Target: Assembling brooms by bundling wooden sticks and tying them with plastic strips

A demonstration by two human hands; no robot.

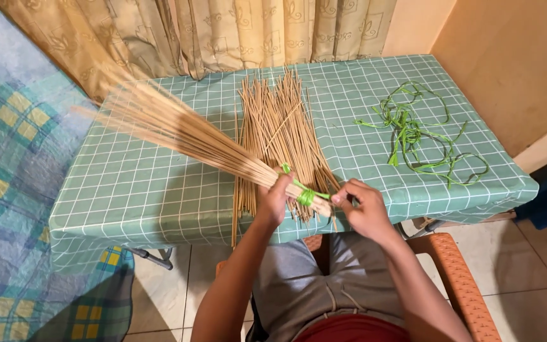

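The fingers of the left hand are clenched around a bundle of thin sticks, close to its bound end. The fingers of the right hand are closed in a pinch at the butt of the same bundle, and they seem to grip the end of the green strip that is wound there; I cannot see the strip inside the pinch. The bundle is lifted over the front edge of the tabletop. Its free tips fan out to the left and look blurred.

To do this binding well, I judge that the left hand should squeeze firmly just beside the strip, so that the sticks do not spread or slide along each other. The right hand should pull the strip tight and keep each turn touching the one next to it. The butt ends should be level before the knot is closed.

Under the hands, a heap of loose sticks lies flat on the green checked cloth, pointing to the curtain. More green strips lie in a tangle on the right part of the tabletop, well apart from the hands. The person sits on an orange chair, and a checked blanket is at the left.
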